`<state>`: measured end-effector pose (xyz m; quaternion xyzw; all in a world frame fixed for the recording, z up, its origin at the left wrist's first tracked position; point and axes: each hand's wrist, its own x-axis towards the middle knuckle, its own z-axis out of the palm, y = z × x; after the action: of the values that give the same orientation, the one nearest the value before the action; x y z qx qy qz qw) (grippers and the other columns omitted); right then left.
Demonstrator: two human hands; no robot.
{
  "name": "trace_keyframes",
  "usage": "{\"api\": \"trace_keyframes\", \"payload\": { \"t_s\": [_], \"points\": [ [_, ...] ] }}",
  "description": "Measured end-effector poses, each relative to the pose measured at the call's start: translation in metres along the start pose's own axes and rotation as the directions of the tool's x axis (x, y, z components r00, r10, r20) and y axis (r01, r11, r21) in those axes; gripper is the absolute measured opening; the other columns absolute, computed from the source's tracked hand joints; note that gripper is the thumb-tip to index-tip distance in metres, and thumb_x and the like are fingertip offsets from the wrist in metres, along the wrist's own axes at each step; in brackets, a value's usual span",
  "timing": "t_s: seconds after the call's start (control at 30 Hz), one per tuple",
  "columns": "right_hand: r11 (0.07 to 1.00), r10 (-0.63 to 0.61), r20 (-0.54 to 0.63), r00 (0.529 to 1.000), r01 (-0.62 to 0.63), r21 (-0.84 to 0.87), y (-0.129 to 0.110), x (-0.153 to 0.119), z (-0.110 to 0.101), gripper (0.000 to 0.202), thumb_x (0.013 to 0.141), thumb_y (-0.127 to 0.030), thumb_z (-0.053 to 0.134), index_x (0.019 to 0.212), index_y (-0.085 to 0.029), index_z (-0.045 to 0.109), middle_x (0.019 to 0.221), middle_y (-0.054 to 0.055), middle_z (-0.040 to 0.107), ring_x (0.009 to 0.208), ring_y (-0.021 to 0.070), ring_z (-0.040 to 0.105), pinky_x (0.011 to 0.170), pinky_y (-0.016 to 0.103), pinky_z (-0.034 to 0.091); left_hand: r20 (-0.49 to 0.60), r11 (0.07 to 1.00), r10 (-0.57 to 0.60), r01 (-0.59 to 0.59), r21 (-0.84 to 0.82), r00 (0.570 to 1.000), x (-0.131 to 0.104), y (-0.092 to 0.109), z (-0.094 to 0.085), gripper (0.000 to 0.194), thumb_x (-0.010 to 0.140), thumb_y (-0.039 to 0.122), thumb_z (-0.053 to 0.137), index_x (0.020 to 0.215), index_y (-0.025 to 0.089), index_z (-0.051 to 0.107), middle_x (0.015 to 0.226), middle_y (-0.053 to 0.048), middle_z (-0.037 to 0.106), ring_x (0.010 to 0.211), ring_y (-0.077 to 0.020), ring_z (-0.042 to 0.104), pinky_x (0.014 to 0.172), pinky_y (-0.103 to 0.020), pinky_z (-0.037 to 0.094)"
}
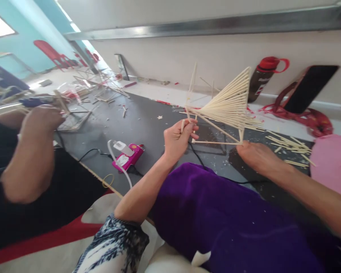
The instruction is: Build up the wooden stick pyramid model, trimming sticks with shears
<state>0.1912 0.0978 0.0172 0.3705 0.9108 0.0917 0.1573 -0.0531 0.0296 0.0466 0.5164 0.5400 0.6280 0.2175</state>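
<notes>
Stick frame point(231, 104): right of centre in the picture, at the table point(150, 132). Left hand point(177, 138): fingers closed on its left side, a short stick point(182, 126) also gripped. Right hand point(255, 154): fingertips pinching its lower-right corner. Step judged as steadying; further handling calls for light, even pressure. Loose sticks point(290, 145): right of the picture.

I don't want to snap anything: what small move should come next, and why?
I'd probably ease the stick frame down onto the grey tabletop, with both hands on it. It seems lifted off the surface, its sticks look thin, and it is held at the edges: left hand on its left side, right hand at its near right corner.
</notes>
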Motion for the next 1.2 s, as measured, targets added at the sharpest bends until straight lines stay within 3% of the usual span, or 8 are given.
{"api": "trace_keyframes", "payload": {
  "t_s": [0.23, 0.37, 0.43, 0.6, 0.67, 0.9, 1.2],
  "points": [
    [0.997, 0.07, -0.031, 0.997, -0.069, 0.041, -0.011, -0.005, 0.001, 0.02, 0.089, -0.003, 0.045, 0.097, -0.008, 0.062, 0.094, 0.016, 0.063, 0.084, 0.0237, 0.067, 0.069, 0.033, 0.052, -0.029, 0.997, 0.052, -0.051, 0.055, 0.998, 0.004, 0.0, 0.003, 0.018, 0.087, 0.032, 0.059, 0.088, 0.019, 0.07, 0.071, 0.002, 0.072, 0.054, -0.0089, 0.067, 0.058, -0.018, 0.049],
    [0.986, 0.147, -0.032, 0.989, -0.144, 0.087, -0.01, 0.006, 0.008, 0.022, 0.093, -0.023, 0.056, 0.11, -0.01, 0.06, 0.107, 0.011, 0.062, 0.091, 0.02, 0.064, 0.076, 0.036, 0.054, -0.041, 0.995, 0.056, -0.052, 0.086, 0.998, 0.006, 0.0, 0.004, 0.017, 0.087, 0.032, 0.059, 0.088, 0.019, 0.071, 0.07, 0.002, 0.072, 0.055, -0.0096, 0.067, 0.058, -0.019, 0.049],
    [0.978, 0.17, -0.015, 0.985, -0.166, 0.125, 0.002, 0.019, 0.01, 0.031, 0.092, -0.032, 0.059, 0.116, -0.012, 0.058, 0.113, 0.009, 0.061, 0.094, 0.0197, 0.062, 0.079, 0.038, 0.054, -0.048, 0.995, 0.049, -0.045, 0.091, 0.998, 0.007, 0.0, 0.003, 0.018, 0.087, 0.032, 0.058, 0.089, 0.019, 0.07, 0.071, 0.001, 0.072, 0.055, -0.0102, 0.068, 0.058, -0.019, 0.049],
    [0.969, 0.093, 0.01, 0.996, -0.093, 0.228, 0.049, 0.046, 0.005, 0.03, 0.093, -0.033, 0.057, 0.118, -0.016, 0.057, 0.116, 0.008, 0.061, 0.096, 0.0198, 0.062, 0.08, 0.04, 0.054, -0.091, 0.994, 0.037, -0.026, 0.11, 0.995, 0.012, -0.001, -0.009, 0.018, 0.086, 0.032, 0.059, 0.091, 0.018, 0.07, 0.073, 0.0, 0.072, 0.056, -0.0119, 0.068, 0.054, -0.02, 0.048],
    [0.968, 0.066, -0.009, 0.998, -0.062, 0.244, 0.057, 0.053, 0.001, 0.031, 0.093, -0.033, 0.057, 0.118, -0.016, 0.057, 0.116, 0.008, 0.06, 0.096, 0.0202, 0.062, 0.081, 0.04, 0.054, -0.108, 0.992, 0.03, -0.016, 0.129, 0.994, 0.015, -0.003, -0.015, 0.019, 0.086, 0.032, 0.059, 0.091, 0.018, 0.07, 0.074, -0.001, 0.073, 0.055, -0.0117, 0.068, 0.053, -0.02, 0.048],
    [0.974, -0.022, -0.045, 0.999, 0.031, 0.223, 0.032, 0.08, -0.007, 0.03, 0.093, -0.033, 0.057, 0.117, -0.016, 0.058, 0.117, 0.008, 0.06, 0.099, 0.0208, 0.061, 0.083, 0.041, 0.053, -0.149, 0.979, 0.039, -0.008, 0.205, 0.988, 0.018, -0.005, -0.027, 0.019, 0.087, 0.032, 0.059, 0.092, 0.018, 0.071, 0.069, 0.0, 0.072, 0.055, -0.0104, 0.066, 0.051, -0.019, 0.045],
    [0.987, 0.061, -0.008, 0.998, -0.059, 0.15, 0.02, 0.083, -0.006, 0.033, 0.092, -0.033, 0.058, 0.12, -0.015, 0.056, 0.119, 0.01, 0.059, 0.099, 0.0214, 0.061, 0.083, 0.041, 0.053, -0.158, 0.987, 0.053, -0.028, 0.157, 0.986, 0.018, -0.004, -0.03, 0.017, 0.086, 0.031, 0.059, 0.09, 0.019, 0.071, 0.072, 0.001, 0.072, 0.056, -0.0105, 0.067, 0.055, -0.019, 0.048]
  ]
}}
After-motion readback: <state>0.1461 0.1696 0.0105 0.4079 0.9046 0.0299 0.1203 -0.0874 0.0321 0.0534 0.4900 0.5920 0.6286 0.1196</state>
